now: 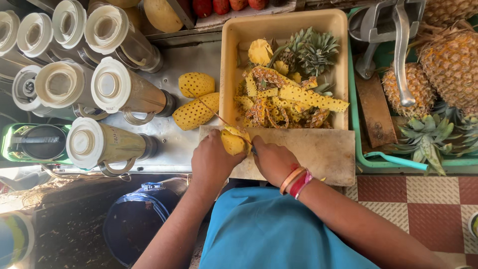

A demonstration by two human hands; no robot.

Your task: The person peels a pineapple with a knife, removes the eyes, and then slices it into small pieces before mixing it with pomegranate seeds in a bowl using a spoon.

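At the far left stand tall metal blender jars with white lids. Just right of them, two peeled yellow pineapples lie on the shiny metal counter. Near the person, the left hand is closed around a peeled yellow pineapple piece and holds it over the pale wooden cutting board. The piece sits between both hands, touching each. The right hand is closed around a knife; its thin blade points far and left, past the fruit. Behind the board, a tan plastic tub holds peels. Whole spiky pineapples lie far right.
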